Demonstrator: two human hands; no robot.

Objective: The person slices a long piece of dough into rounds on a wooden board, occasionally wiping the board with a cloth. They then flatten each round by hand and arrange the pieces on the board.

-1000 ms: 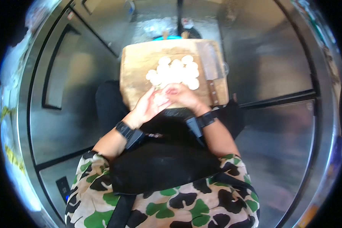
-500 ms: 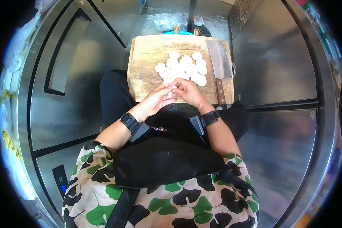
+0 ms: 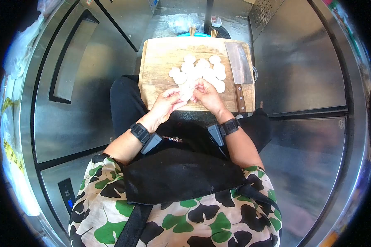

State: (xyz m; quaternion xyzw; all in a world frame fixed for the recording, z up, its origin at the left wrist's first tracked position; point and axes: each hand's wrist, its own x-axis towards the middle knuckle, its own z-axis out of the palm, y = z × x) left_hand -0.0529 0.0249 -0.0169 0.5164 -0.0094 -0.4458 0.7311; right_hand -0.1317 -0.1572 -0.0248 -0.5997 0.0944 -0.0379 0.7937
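Note:
Between both hands, near the front edge of the wooden cutting board (image 3: 157, 55), is a pale white piece (image 3: 186, 94). My left hand (image 3: 165, 103) grips its left side with thumb and fingers. On the other side, the fingers of my right hand (image 3: 208, 95) pinch it. Overexposure hides the piece's outline and kind. Just beyond my fingers lie several white, roundish, flat pieces (image 3: 214, 60), bunched together on the board. A cleaver (image 3: 239, 61) with a wooden handle rests along the board's right side, its handle toward me, apart from my right hand.
Behind the board, two bundles of thin wooden sticks (image 3: 192, 30) rise near a blue rim (image 3: 183, 35). Clear plastic (image 3: 185, 23) lies on the floor beyond. Steel cabinet doors stand close on the left (image 3: 95, 94) and right (image 3: 301, 61). My knees flank the board.
My hands have moved slightly apart, the right one up and away from the left. The white piece between them shows more now. The cleaver and the bunched pieces keep their places.

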